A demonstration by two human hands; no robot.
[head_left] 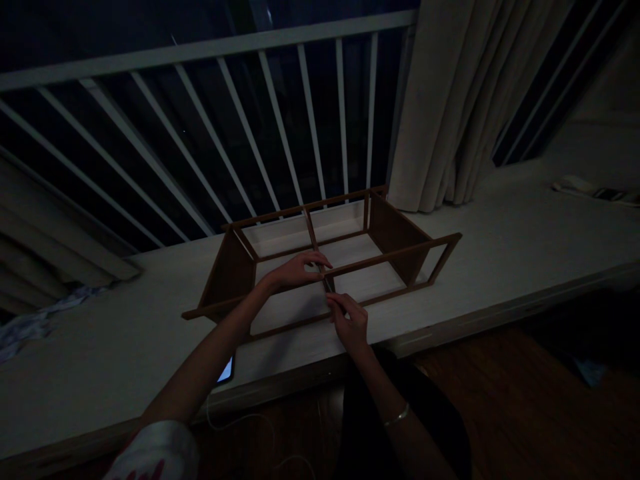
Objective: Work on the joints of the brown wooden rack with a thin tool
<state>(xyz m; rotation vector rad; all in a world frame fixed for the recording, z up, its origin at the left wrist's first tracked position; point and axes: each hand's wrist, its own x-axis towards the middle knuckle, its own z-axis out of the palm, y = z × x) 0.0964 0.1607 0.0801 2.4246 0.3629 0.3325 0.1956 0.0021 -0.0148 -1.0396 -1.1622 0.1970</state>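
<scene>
A brown wooden frame (400, 230), like a small open shelf on its side, lies on a pale window ledge (500, 260). My left hand (295, 270) rests on the frame's near top rail beside the middle upright, fingers curled over the wood. My right hand (350, 323) sits just below it, fingertips pinched on the lower end of that middle upright (327, 283). The room is dim, so small parts under the fingers cannot be made out.
White railing bars (280, 133) stand behind the frame against a dark window. A pale curtain (450, 113) hangs at right. Crumpled cloth (30, 323) lies far left, a phone (226, 369) glows by the ledge edge, and a flat object (595, 190) rests at far right.
</scene>
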